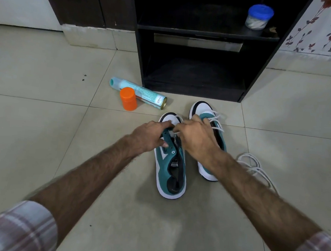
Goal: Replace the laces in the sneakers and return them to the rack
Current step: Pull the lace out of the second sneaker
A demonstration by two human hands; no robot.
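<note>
Two teal and white sneakers stand side by side on the tiled floor. The left sneaker [171, 166] has bare eyelets along its open top. My left hand [149, 136] grips the left eyelet flap near the toe. My right hand [194, 140] pinches a white lace end at the front eyelets of that shoe. The right sneaker [204, 111] is partly hidden under my right wrist and carries a white lace [217, 121] across its front. A loose white lace [255, 168] lies coiled on the floor to the right.
A dark shoe rack [242, 94] with bare lower shelves stands just beyond the sneakers. A blue-lidded jar [259, 17] sits on its upper shelf. A spray can [141, 93] lies on the floor at left beside an orange capped bottle [128, 101].
</note>
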